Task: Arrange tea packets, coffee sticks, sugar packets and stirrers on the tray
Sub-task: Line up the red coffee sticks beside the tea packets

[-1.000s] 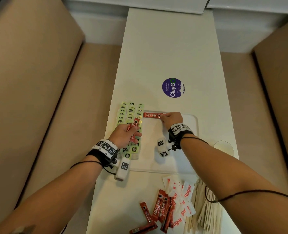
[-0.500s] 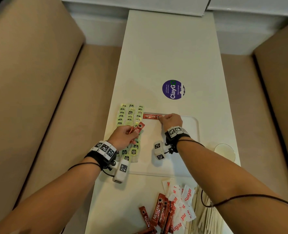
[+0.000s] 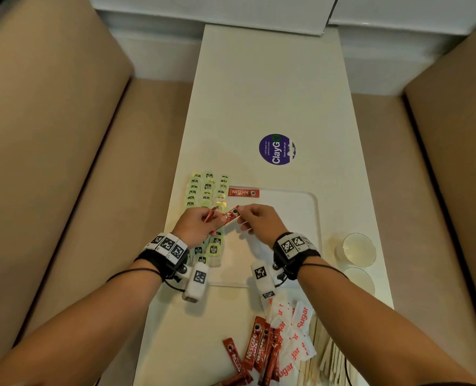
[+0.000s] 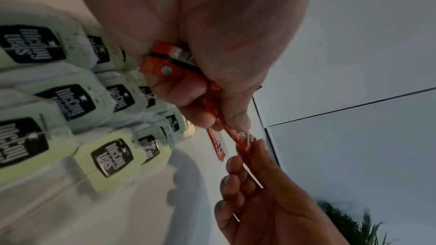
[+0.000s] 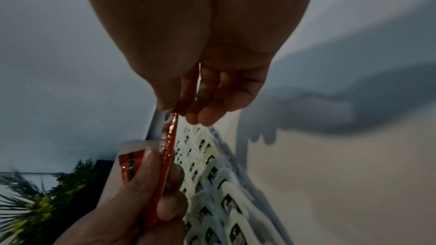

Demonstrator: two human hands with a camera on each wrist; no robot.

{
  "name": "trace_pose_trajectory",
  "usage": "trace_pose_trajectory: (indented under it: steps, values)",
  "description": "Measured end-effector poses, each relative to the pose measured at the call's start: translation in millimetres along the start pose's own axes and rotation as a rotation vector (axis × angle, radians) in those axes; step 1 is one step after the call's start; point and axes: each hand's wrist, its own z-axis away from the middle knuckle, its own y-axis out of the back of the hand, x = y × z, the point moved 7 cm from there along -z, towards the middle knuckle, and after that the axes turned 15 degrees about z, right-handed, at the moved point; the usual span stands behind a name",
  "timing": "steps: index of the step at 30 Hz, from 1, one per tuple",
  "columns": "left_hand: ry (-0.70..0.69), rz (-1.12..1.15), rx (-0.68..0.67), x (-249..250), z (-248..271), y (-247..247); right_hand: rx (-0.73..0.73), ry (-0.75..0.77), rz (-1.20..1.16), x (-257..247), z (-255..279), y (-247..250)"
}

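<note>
My left hand (image 3: 197,222) grips a few red coffee sticks (image 4: 169,66) above the tray's left side. My right hand (image 3: 255,217) pinches the far end of one of those sticks (image 3: 231,214), which also shows as a coffee stick (image 5: 168,148) in the right wrist view. One coffee stick (image 3: 243,193) lies flat at the far edge of the white tray (image 3: 300,218). Rows of green tea packets (image 3: 207,190) cover the tray's left part. More coffee sticks (image 3: 259,349), sugar packets (image 3: 295,332) and wooden stirrers (image 3: 331,358) lie on the table near me.
A purple round sticker (image 3: 276,149) is on the white table (image 3: 259,93) beyond the tray. Two clear cups (image 3: 356,250) stand right of the tray. Tan bench seats (image 3: 64,162) flank the table on both sides.
My right hand let go of the coffee stick laid at the tray's far edge and drew back to my left hand, where it now pinches another stick.
</note>
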Motion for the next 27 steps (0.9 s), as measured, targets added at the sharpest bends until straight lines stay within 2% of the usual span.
trace_pose_trajectory:
  steps: [4, 9, 14, 17, 21, 27]
  values:
    - [-0.015, 0.027, 0.0, 5.3, 5.4, -2.0, 0.037, 0.03, -0.027, -0.8, 7.4, 0.1]
    - [-0.006, 0.044, 0.008, 7.9, 7.1, 0.2, 0.142, -0.006, -0.034, 4.0, 11.2, 11.9]
    - [0.007, 0.092, 0.029, 3.9, 3.3, 10.1, 0.025, 0.026, 0.226, 5.7, 13.8, 10.4]
    - [0.025, 0.136, 0.04, 5.0, 2.6, 11.5, -0.008, 0.017, 0.263, 7.6, 10.9, 14.8]
    - [0.074, 0.176, 0.067, 6.6, 2.9, 11.3, 0.07, 0.003, 0.233, 7.4, 0.8, 33.7]
    - [0.161, 0.238, 0.031, 3.7, 4.3, 9.7, 0.165, -0.094, 0.342, 15.3, -23.5, 55.5]
